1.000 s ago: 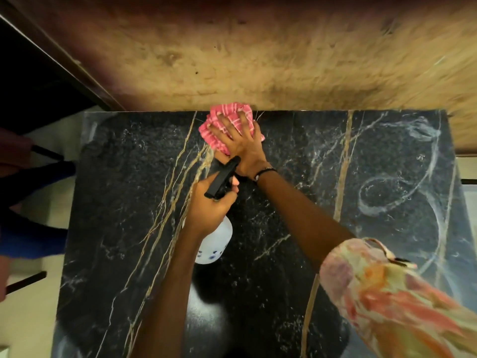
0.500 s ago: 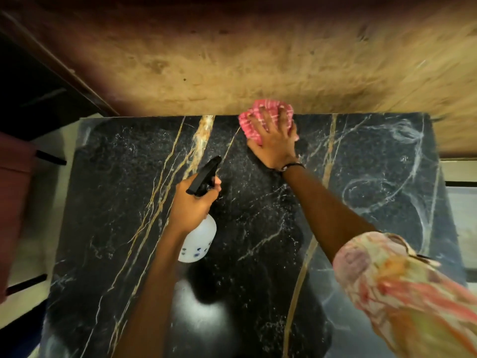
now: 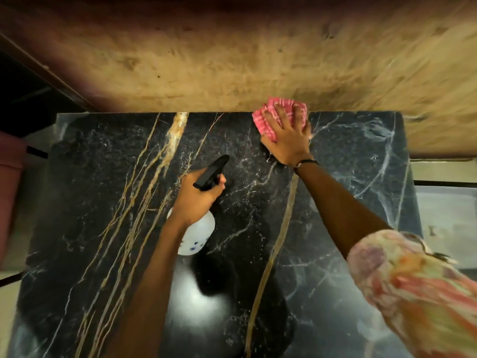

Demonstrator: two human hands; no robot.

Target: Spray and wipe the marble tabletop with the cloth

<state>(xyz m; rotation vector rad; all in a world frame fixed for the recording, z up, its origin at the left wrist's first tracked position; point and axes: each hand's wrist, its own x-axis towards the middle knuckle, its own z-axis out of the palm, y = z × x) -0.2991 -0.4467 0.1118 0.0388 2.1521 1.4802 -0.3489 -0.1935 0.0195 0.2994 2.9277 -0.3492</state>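
Note:
The black marble tabletop (image 3: 108, 228) with gold and white veins fills the lower view. My right hand (image 3: 289, 140) presses a pink striped cloth (image 3: 265, 122) flat against the marble at its far edge, fingers spread over the cloth. My left hand (image 3: 198, 197) grips the neck of a white spray bottle (image 3: 198, 233) with a black trigger head (image 3: 211, 171), held above the middle of the table, nozzle pointing toward the far edge. Fine droplets speckle the marble between the two hands.
A rough tan wall (image 3: 258, 60) rises straight behind the table's far edge. Pale wipe streaks (image 3: 387, 156) curl over the marble at the right. A reddish seat (image 3: 10, 177) stands off the left side. Light floor (image 3: 444, 215) shows past the right edge.
My right hand has slid the cloth to the right along the far edge. My left hand with the bottle stays over the middle, and the view has shifted slightly.

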